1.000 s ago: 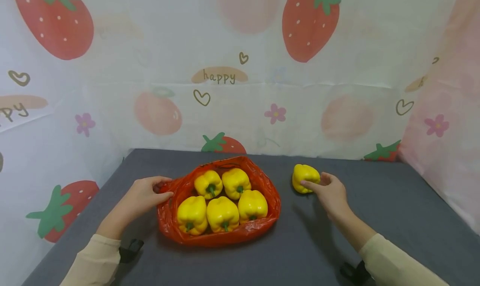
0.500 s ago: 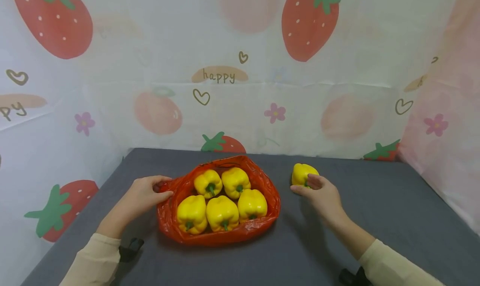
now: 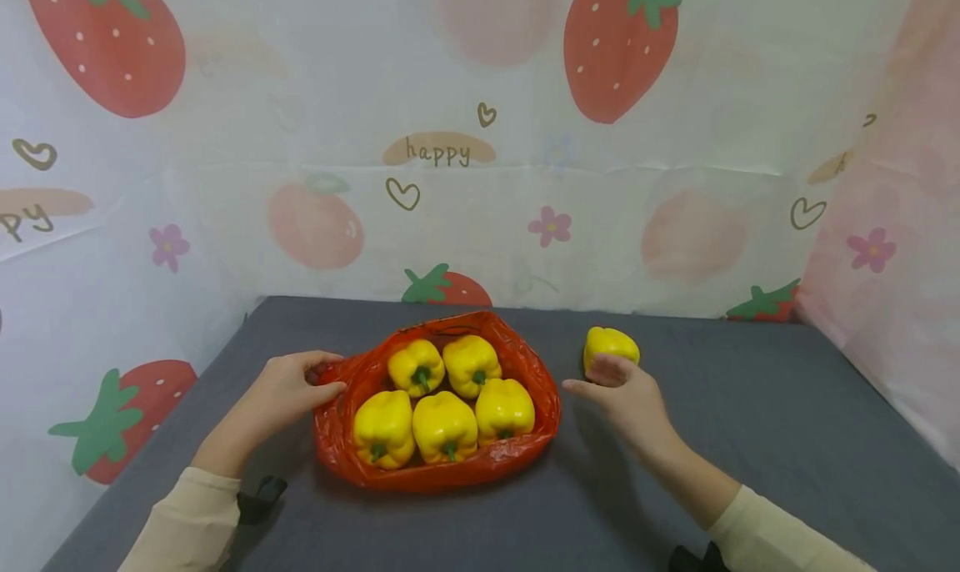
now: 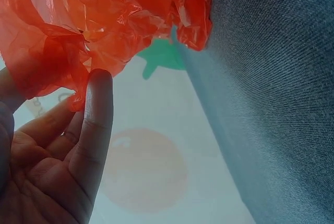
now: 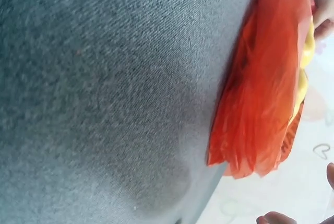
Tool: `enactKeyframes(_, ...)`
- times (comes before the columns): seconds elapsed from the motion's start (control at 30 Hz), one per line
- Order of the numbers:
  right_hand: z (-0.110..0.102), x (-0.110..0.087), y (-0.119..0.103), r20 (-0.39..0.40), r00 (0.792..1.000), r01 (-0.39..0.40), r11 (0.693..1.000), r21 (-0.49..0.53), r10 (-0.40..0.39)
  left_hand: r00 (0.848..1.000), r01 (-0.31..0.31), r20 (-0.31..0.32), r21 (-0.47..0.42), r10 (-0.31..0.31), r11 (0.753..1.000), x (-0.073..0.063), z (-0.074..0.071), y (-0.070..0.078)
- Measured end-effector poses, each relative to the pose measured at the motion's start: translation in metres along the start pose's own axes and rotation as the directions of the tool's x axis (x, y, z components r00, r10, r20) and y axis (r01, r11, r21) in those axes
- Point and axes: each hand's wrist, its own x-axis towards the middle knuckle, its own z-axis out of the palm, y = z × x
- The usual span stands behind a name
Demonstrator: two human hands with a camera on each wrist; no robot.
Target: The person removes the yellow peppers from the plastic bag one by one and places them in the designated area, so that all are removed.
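Observation:
An opened red plastic bag (image 3: pixel 450 480) sits on the table, with several yellow bell peppers (image 3: pixel 446 429) inside, stems turned toward me. At its left side my left hand (image 3: pixel 277 401) pinches the rim; the left wrist view shows the thin red film (image 4: pixel 130 10) caught between thumb and fingers. My right hand (image 3: pixel 636 401) is just off the bag's right side, fingers apart and nothing held. Behind it a lone yellow bell pepper (image 3: pixel 613 343) lies on the table, its lower part covered by the hand in the head view. In the right wrist view only the right fingertips (image 5: pixel 276 217) show.
A dark grey cloth covers the table (image 3: pixel 787 439). White curtain sheets (image 3: pixel 600 247) with printed strawberries enclose it at the back and both sides. Dark wrist straps (image 3: pixel 262 501) show below the cream sleeves (image 3: pixel 180 522).
My right hand has moved left from the lone bell pepper, where its thumb lay across the front, toward the bag. The pepper stays in place. The left hand keeps its grip on the rim.

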Motion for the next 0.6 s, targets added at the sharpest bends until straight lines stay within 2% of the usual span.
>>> enactKeyframes(0.33,0.01,-0.007,-0.005,0.045,0.999,-0.007,1.0,0.011,0.007,1.0,-0.017,-0.01,0.001,0.017,1.0,0.0,-0.001,0.001)
enactKeyframes(0.6,0.016,-0.01,-0.005,0.073,0.997,-0.01,1.0,0.017,0.009,1.0,-0.008,-0.005,-0.001,0.008,1.0,0.0,0.0,0.0)
